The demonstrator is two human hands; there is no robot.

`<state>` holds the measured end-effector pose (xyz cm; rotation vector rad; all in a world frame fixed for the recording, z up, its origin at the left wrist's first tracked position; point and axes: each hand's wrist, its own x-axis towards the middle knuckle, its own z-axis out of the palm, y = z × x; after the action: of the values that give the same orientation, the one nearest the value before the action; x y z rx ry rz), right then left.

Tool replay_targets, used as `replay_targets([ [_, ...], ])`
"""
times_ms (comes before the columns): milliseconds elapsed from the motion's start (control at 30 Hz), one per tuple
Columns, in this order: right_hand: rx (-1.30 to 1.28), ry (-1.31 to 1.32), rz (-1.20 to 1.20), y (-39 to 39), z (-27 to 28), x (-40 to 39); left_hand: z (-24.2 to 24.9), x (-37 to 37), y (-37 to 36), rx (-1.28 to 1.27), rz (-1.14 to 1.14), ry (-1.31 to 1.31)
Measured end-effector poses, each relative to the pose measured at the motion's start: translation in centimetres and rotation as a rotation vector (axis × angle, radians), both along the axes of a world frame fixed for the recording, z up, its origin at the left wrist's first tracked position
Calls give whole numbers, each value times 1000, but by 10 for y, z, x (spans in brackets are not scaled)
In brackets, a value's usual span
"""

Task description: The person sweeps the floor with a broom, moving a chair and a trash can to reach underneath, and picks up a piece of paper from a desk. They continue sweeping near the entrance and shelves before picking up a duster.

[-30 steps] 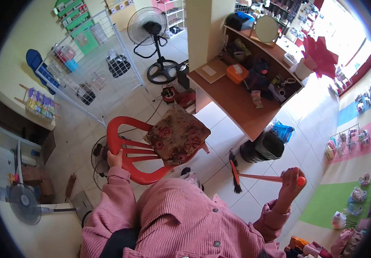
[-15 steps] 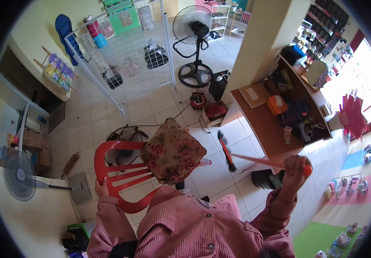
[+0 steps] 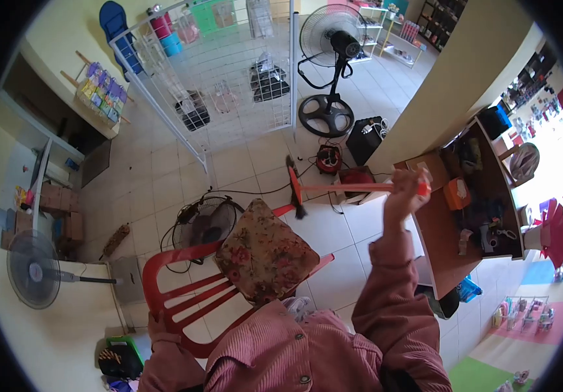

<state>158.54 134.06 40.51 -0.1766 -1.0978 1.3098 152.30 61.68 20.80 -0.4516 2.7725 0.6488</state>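
My right hand (image 3: 405, 194) is closed around the orange end of a broom (image 3: 347, 187), raised ahead of my body. The broom's thin handle runs left to a dark-bristled head (image 3: 296, 188), which overlaps the floor just beyond the chair in this view. Down at the left, my left hand (image 3: 159, 325) grips the backrest of a red plastic chair (image 3: 153, 284). A floral cushion (image 3: 265, 251) covers the chair's seat. Behind the chair, a fan (image 3: 208, 225) lies on the floor among loose cables.
A brown desk (image 3: 448, 255) with clutter stands at the right, beside a pillar (image 3: 454, 85). Ahead are a white wire rack (image 3: 236, 117) and a black standing fan (image 3: 327, 116). A red cable reel (image 3: 328, 159) sits near the desk, and another fan (image 3: 34, 269) at the left.
My right hand has moved forward and left with the broom, whose head has swung past the chair's far side. The view has shifted; my left hand keeps hold of the chair.
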Motion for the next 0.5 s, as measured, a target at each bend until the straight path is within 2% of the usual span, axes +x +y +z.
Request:
replay_targets([
  [100,-210,-131,-4,14,-58,-33,-49,13,-36,-72,45,39],
  [133,-302,-248,-92,11,-73,-39,-67,17,-50,-120,61,73],
  [200,-331,-481,-179,12,-112,-35,-79,14,-61,-140,93,67],
  [233,-345,-468,-233,13,-122,-26,-77,8,-66,101,196,-32],
  [333,-373,-446,-395,7,-129,6,-63,0,-62,-95,85,-216],
  [400,-390,-427,-451,4,-112,36,-79,-3,-84,-169,-118,-254],
  [467,-379,-509,-522,-1,-98,68,-81,-7,-80,-104,-8,-270],
  [500,-354,-570,-532,-8,-85,81,-76,-9,-66,-1,205,-266],
])
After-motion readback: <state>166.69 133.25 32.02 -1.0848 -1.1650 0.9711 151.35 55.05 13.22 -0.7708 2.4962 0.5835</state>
